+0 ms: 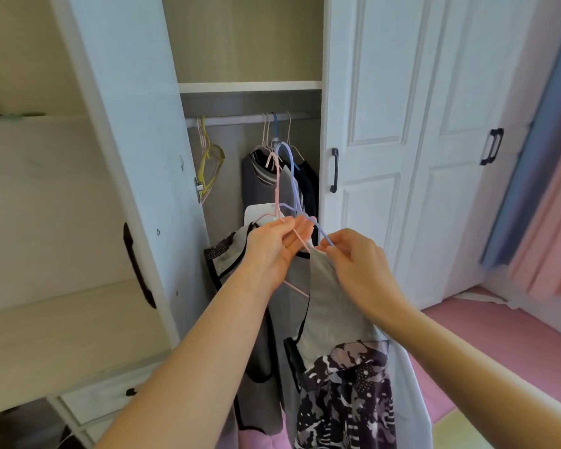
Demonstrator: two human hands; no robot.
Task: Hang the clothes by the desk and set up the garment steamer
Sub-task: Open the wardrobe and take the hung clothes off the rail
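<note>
In front of the open wardrobe I hold two hangers with clothes on them. My left hand (pixel 274 246) grips the pink hanger (pixel 277 186) at its shoulder. My right hand (pixel 353 257) pinches the arm of the lilac hanger (pixel 291 171). A grey top with black trim (pixel 331 306) hangs from them, with a purple patterned garment (pixel 347 393) lower down. Both hooks point up, off the wardrobe rail (pixel 237 119).
On the rail hang dark clothes (pixel 259 186) and several empty hangers, with yellow ones (pixel 209 163) at the left. An open wardrobe door (pixel 136 157) stands at the left, shut white doors (pixel 402 140) at the right. The floor is pink (pixel 486 335).
</note>
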